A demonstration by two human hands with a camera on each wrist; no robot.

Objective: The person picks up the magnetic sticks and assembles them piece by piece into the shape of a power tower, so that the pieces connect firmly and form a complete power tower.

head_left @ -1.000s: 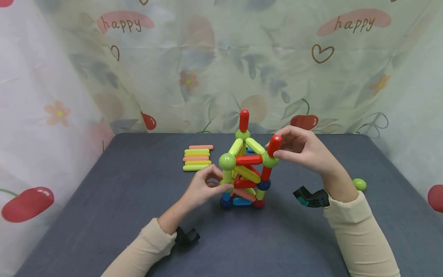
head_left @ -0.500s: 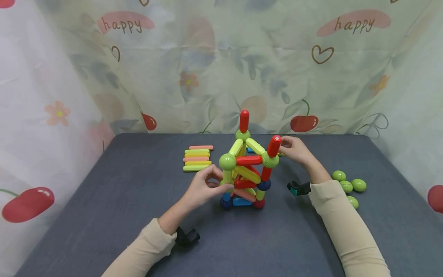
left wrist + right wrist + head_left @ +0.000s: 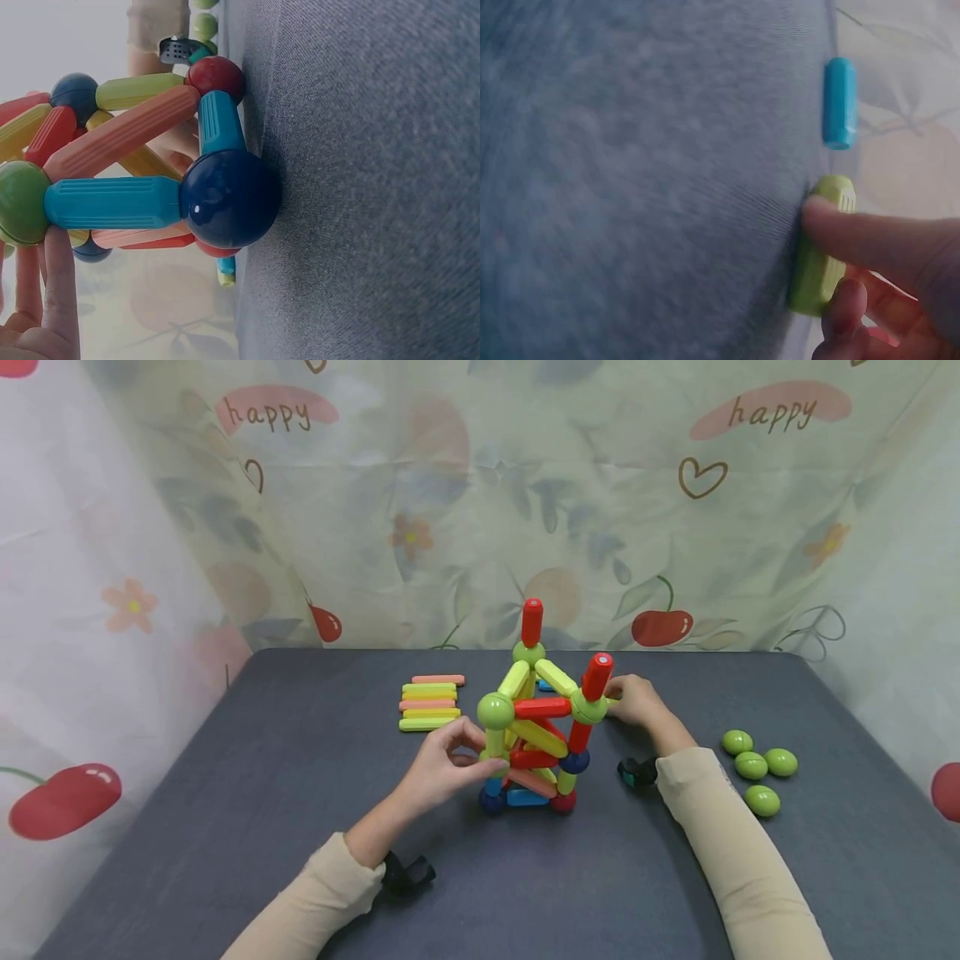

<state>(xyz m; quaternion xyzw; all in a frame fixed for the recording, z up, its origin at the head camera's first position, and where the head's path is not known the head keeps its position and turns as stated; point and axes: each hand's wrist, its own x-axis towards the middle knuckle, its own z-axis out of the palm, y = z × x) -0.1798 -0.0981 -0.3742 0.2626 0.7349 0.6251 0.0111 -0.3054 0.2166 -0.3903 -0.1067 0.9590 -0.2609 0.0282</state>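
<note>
A framework of magnetic sticks and balls (image 3: pixel 542 707) stands on the dark table. Two red sticks point up from its top balls. My left hand (image 3: pixel 450 766) steadies its left side, thumb and fingers pinching a green ball (image 3: pixel 21 202) above a blue stick (image 3: pixel 112 202). Behind the framework to the right, my right hand (image 3: pixel 637 700) is at the table surface. In the right wrist view its thumb and curled fingers pinch a yellow-green stick (image 3: pixel 814 266) low on the cloth. A short blue stick (image 3: pixel 840 103) lies just beyond that one.
Pink, yellow and green sticks (image 3: pixel 429 704) lie in a row left of the framework. Several loose green balls (image 3: pixel 752 766) sit by the right forearm. A patterned curtain (image 3: pixel 360 485) hangs behind the table's far edge.
My right hand has left the red stick at the framework's upper right and gone down behind it to the yellow-green stick. The left hand keeps its place.
</note>
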